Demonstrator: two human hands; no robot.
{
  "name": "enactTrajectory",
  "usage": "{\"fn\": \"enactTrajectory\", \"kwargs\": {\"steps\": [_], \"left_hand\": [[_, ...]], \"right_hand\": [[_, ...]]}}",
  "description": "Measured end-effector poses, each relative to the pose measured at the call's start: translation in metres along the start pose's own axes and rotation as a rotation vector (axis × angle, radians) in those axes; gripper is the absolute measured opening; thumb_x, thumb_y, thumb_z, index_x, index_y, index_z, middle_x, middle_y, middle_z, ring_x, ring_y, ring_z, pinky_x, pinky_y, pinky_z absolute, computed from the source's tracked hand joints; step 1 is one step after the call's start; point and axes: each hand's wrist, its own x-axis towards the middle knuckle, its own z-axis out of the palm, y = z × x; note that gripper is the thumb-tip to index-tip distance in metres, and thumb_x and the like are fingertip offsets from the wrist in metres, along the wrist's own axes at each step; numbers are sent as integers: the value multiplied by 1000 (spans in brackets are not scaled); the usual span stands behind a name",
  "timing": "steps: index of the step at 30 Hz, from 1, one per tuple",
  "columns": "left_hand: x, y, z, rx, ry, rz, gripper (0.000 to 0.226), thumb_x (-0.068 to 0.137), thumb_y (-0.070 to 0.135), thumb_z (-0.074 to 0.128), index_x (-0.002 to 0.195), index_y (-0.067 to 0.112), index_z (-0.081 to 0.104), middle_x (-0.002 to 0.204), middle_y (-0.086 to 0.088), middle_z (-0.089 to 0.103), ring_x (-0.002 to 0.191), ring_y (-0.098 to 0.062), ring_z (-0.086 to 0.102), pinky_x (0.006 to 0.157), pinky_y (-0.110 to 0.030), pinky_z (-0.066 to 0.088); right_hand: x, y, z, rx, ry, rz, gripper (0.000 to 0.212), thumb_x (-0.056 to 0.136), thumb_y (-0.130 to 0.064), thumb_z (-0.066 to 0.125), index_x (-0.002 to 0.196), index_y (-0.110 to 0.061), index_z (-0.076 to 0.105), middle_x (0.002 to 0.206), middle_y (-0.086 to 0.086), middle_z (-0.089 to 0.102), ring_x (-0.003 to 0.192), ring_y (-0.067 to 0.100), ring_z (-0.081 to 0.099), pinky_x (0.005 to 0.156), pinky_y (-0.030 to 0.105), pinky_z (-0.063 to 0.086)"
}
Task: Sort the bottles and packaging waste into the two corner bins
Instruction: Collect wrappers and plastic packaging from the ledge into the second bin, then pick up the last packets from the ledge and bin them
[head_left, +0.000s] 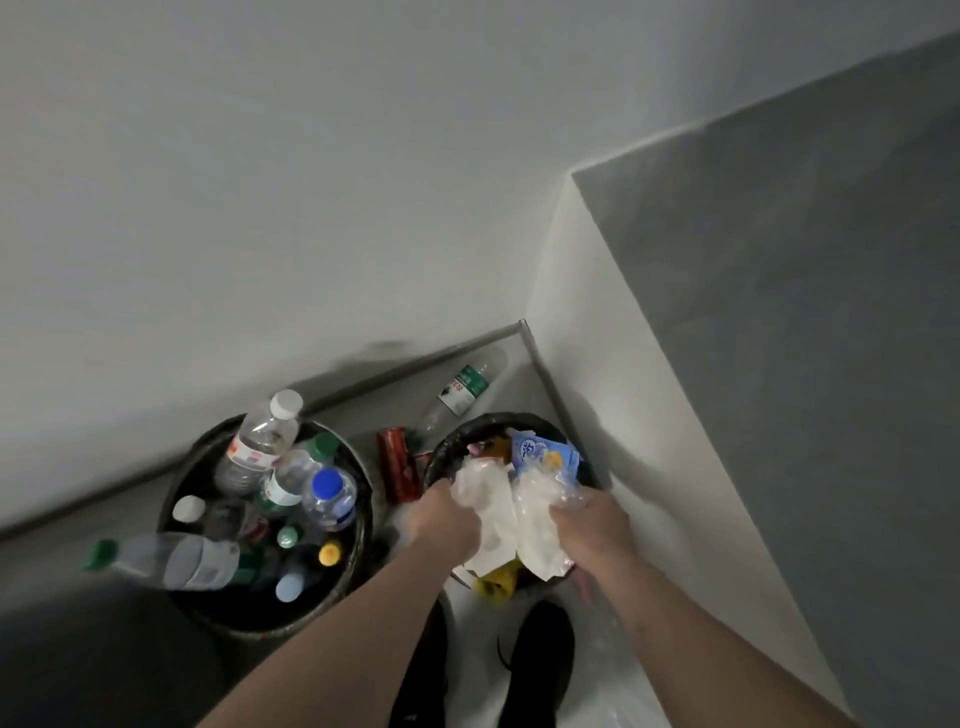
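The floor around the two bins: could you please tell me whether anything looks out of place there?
Yes. A clear plastic bottle with a green label lies on the floor behind the right-hand black bin, and a red can sits between both bins, neither sorted.

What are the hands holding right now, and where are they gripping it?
Each hand, left hand and right hand, grips crumpled white packaging by its near edge, over the right bin.

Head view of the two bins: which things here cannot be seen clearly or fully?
- Right bin: its inside is hidden by the white packaging that the left hand and right hand grip.
- Left bin: lower bottles are lost in shadow under the top ones.
- Green-capped bottle over its rim: motion blur, label unreadable.
- Red can between bins: print too small to read.
- Shoes: cut off by the bottom edge.
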Motion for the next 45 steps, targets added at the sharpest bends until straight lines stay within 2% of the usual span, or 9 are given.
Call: {"fn": "enactTrajectory", "kwargs": {"steps": [6,13,16,20,23,27,32,39,45], "left_hand": [[52,-5,41,26,151,1,24,89,26,56,111,22,63,90,3,63,80,-18,61,60,-30,50],[87,3,66,123,177,94,26,88,9,56,108,20,68,96,-3,70,83,-23,67,72,-38,61],[85,17,54,158,154,105,29,91,17,65,119,18,64,107,-5,68,93,-25,68,78,-39,61],[47,26,33,215,105,131,62,87,42,74,137,18,48,129,-4,59,115,-24,62,93,-36,55],[15,30,11,218,83,189,66,89,39,72,144,19,40,137,-3,54,122,-22,57,99,-32,50],[-25,35,-20,249,53,272,64,91,29,67,148,24,39,147,4,48,134,-18,47,108,-31,42],[-113,39,-72,307,34,389,55,93,17,59,146,21,45,144,4,48,134,-18,47,108,-30,41],[-287,28,-158,453,-64,595,69,92,25,56,156,31,29,166,8,14,152,-21,19,121,-40,31],[-403,17,-223,571,-52,783,78,87,28,56,158,36,24,168,6,8,154,-22,10,125,-42,17]], "right_hand": [[64,2,48,-107,68,-32,18,95,-18,57,104,-9,69,95,5,68,84,25,63,67,25,42],[85,-3,94,-115,120,-103,29,98,-8,51,126,-13,58,120,9,65,110,25,63,90,31,52],[82,-7,79,-58,64,-55,53,94,-21,67,142,-14,45,137,8,58,126,26,57,103,34,47],[41,-8,54,-65,67,-34,103,78,-41,82,154,-16,18,146,8,46,129,29,52,106,43,48],[9,-12,31,-17,85,-22,112,72,-36,86,156,-19,14,149,8,42,131,29,50,105,44,48],[-37,-14,1,-31,87,-57,96,77,-30,79,154,-19,23,149,4,41,129,23,51,101,36,49],[-120,-14,-46,-10,78,-137,61,76,-25,70,133,-28,47,124,-5,56,110,16,59,87,26,51],[-298,-25,-146,176,21,-115,71,78,-36,58,145,-35,35,143,-6,47,132,18,52,105,36,46],[-440,-30,-193,41,153,-175,56,87,-16,57,141,-23,50,137,-3,49,133,20,46,95,14,29]]}}
